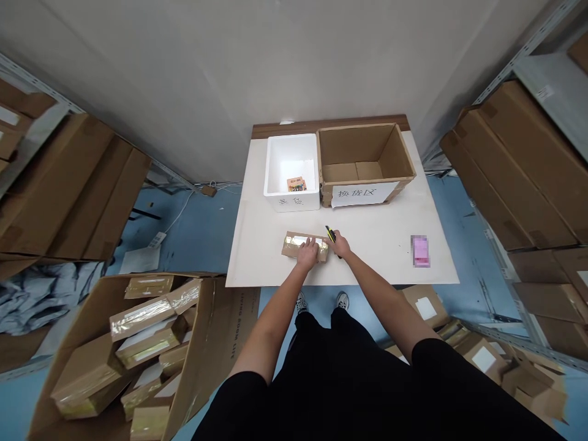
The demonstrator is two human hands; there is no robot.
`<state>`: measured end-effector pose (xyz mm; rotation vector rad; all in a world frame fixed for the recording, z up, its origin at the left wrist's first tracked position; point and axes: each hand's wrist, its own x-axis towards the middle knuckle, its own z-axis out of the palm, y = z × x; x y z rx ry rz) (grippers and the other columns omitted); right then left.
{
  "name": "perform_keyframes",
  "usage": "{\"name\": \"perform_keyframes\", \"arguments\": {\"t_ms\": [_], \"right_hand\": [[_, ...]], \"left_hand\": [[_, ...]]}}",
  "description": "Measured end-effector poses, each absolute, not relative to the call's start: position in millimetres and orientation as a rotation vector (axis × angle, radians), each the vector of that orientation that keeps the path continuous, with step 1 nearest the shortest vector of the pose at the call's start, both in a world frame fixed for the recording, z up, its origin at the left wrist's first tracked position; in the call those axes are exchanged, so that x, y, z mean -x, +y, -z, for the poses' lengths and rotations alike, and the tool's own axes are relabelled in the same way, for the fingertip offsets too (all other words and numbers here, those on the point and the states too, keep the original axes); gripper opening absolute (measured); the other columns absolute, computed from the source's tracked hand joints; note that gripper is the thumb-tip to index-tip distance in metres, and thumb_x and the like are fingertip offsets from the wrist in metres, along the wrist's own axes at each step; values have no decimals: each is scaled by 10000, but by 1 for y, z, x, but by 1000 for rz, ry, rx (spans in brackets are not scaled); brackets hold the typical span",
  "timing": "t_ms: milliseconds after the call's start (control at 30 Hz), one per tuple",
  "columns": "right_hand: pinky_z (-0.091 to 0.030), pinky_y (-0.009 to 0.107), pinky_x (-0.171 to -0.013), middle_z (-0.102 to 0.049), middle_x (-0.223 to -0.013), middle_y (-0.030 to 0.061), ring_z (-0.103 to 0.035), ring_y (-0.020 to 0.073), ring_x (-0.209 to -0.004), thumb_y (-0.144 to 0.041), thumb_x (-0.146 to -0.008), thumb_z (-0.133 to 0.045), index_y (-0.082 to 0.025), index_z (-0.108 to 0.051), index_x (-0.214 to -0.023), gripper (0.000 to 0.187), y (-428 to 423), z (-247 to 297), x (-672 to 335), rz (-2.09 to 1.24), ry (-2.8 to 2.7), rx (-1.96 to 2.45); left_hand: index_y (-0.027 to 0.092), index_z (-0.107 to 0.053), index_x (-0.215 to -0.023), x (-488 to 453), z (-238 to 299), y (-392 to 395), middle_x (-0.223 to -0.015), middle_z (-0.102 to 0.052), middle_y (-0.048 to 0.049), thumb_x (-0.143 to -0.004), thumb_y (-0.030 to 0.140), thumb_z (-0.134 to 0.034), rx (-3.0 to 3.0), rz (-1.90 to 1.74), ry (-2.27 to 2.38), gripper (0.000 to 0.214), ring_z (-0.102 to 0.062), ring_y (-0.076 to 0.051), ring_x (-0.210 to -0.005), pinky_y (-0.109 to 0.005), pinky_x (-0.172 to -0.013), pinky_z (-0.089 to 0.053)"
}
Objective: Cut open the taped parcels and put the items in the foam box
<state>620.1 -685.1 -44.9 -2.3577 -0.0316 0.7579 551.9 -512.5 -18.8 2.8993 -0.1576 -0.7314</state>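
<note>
A small taped cardboard parcel (294, 243) lies on the white table (376, 245) near its front edge. My left hand (308, 252) rests on top of the parcel, fingers curled over it. My right hand (340, 244) is closed round a yellow and black utility knife (330, 233), whose tip sits at the parcel's right end.
A white foam box (293, 199) with a small colourful item inside and an open cardboard box (365, 160) with a paper label stand at the table's back. A pink item (420, 250) lies at the right. A large carton (211, 331) of taped parcels stands at the lower left. Shelves of boxes flank both sides.
</note>
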Motion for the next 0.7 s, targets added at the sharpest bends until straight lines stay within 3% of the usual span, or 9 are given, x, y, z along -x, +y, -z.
{"name": "perform_keyframes", "arguments": {"t_ms": [100,300,400,500,700], "right_hand": [[-526,234,-653,-752,-855,-14,-731,168,-709,-518,-1121,-311,-245,-514,-1290,379,-707,43,-602,-823,-44,2129],[-516,234,-733,-761,-882,-15,-730,173,-801,-445,-1072,-520,-257,-676,-1124,250,-731,37,-600,-1033,-266,2287],[-494,265,-776,-778,-1020,43,-724,234,-983,-537,-1051,-552,-270,-729,-1089,323,-723,33,-614,-988,-405,2589],[-489,302,-796,-777,-1077,102,-717,281,-1035,-643,-1024,-550,-248,-760,-1025,446,-715,30,-625,-978,-531,2724],[-492,317,-826,-783,-1057,103,-712,297,-1077,-706,-955,-630,-251,-775,-957,477,-720,27,-623,-1045,-519,2702]], "left_hand": [[194,-449,-1553,-556,22,-512,-1710,-359,-188,-799,308,-869,-2860,781,-160,871,-289,-369,-1604,-483,-1254,-342],[171,-428,-1562,-562,27,-511,-1668,-411,-233,-748,340,-908,-2831,797,-172,960,-310,-397,-1594,-457,-1207,-409],[171,-441,-1559,-562,30,-509,-1687,-374,-239,-734,339,-919,-2827,809,-181,968,-304,-412,-1594,-462,-1194,-425],[172,-425,-1581,-564,33,-509,-1707,-337,-241,-724,316,-925,-2816,837,-182,1002,-297,-410,-1598,-457,-1189,-433],[136,-466,-1558,-567,34,-511,-1675,-355,-300,-711,288,-964,-2801,872,-114,995,-317,-423,-1588,-445,-1167,-460]]}}
